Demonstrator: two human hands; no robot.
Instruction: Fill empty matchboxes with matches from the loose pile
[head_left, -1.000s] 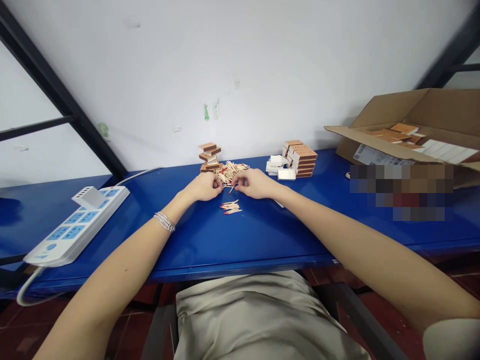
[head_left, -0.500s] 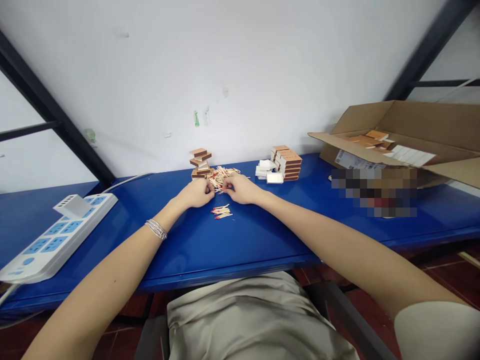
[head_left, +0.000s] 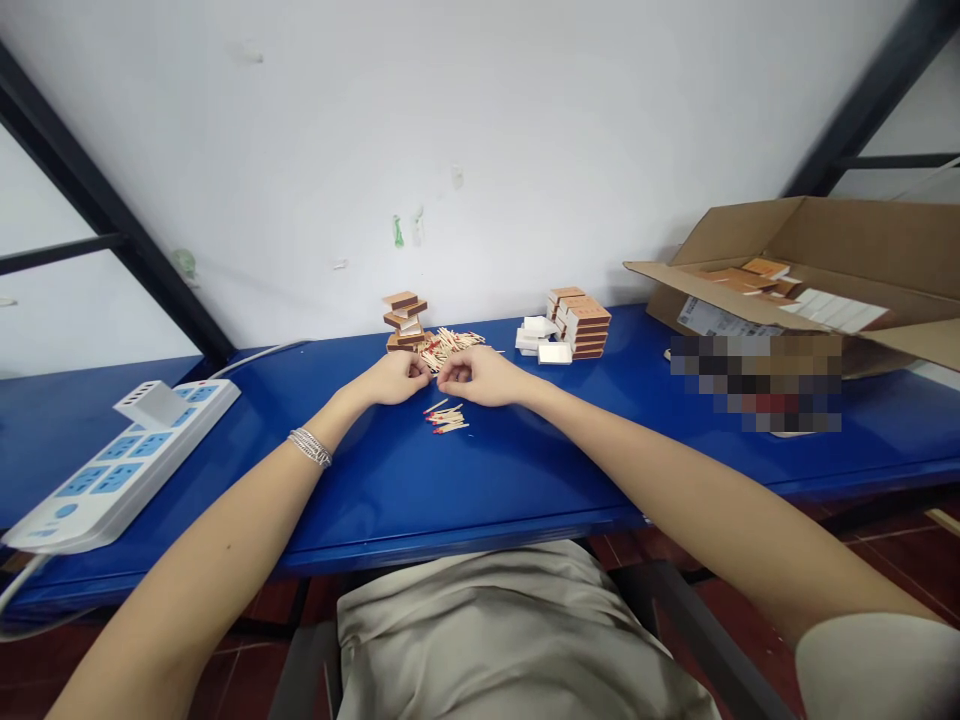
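Note:
My left hand is closed in a pinch at the near left side of a loose heap of red-tipped matches. Facing it, my right hand has its thumb and fingers curled together at the heap's near right side. The fingertips of both hands almost meet, and whatever lies between them is too small or hidden to make out. Nearer to me, a small group of matches lies on the blue table. One match sits slightly apart at its upper left.
Behind my left hand stands an uneven stack of matchboxes. White matchbox trays and a neat matchbox stack are to the right. A cardboard box holds more matchboxes at far right; a power strip lies at left.
A match now lies at the upper left of the small group, where none showed before. Both hands stay by the heap, with small shifts of the fingers. The view has moved slightly.

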